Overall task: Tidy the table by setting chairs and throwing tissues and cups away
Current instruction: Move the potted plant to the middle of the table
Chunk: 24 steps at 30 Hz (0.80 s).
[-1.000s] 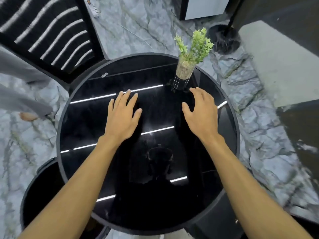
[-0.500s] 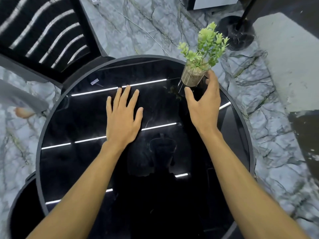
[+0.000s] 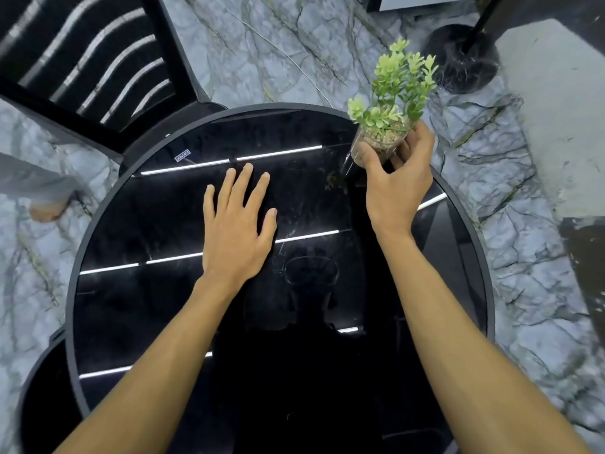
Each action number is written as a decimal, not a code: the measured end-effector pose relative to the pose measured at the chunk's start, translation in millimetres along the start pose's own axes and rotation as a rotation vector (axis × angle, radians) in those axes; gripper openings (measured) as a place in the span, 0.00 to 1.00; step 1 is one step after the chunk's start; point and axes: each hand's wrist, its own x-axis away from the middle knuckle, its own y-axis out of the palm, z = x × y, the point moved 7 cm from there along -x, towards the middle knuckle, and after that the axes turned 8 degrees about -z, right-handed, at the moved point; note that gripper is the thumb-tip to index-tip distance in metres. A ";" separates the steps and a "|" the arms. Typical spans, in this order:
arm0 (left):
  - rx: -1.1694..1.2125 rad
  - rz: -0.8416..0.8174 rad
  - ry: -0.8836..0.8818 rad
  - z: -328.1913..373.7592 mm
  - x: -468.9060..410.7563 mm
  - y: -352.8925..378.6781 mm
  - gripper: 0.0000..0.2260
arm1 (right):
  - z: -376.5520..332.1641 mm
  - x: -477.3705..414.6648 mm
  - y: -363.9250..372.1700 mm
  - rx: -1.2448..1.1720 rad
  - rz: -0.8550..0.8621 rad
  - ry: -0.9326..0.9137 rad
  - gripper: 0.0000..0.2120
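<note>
A round glossy black table (image 3: 137, 224) fills the middle of the view. My left hand (image 3: 237, 231) lies flat on its top, fingers spread, holding nothing. My right hand (image 3: 397, 181) grips a small clear glass pot with a green plant (image 3: 391, 103) and pebbles, tilted and lifted above the table's far right rim. A black slatted chair (image 3: 82, 60) stands at the far left, its seat pushed against the table. No tissues or cups show on the table.
A second dark seat (image 3: 42, 398) sits under the table's near left edge. A black round stand base (image 3: 461, 57) with a pole is on the marble floor at the far right. Someone's bare foot (image 3: 49, 211) and grey trouser leg are at the left.
My right hand reached forward, closed around the plant pot and lifted it off the table, tilting it. My left hand stayed flat on the table.
</note>
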 end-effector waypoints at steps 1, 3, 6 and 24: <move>-0.001 0.001 0.000 0.2 -0.2 0.1 0.24 | -0.3 2.1 -1.0 -0.002 -0.008 -0.010 0.32; -0.004 0.001 0.000 0.7 -1.0 -0.1 0.24 | -2.1 7.2 -3.3 -0.001 -0.023 -0.029 0.31; 0.012 -0.014 0.001 1.0 -0.2 -0.4 0.24 | -5.6 19.2 -5.1 0.001 -0.053 -0.047 0.30; 0.149 -0.025 -0.003 -10.7 116.7 -25.7 0.24 | -40.3 143.8 -9.0 -0.011 -0.151 -0.138 0.31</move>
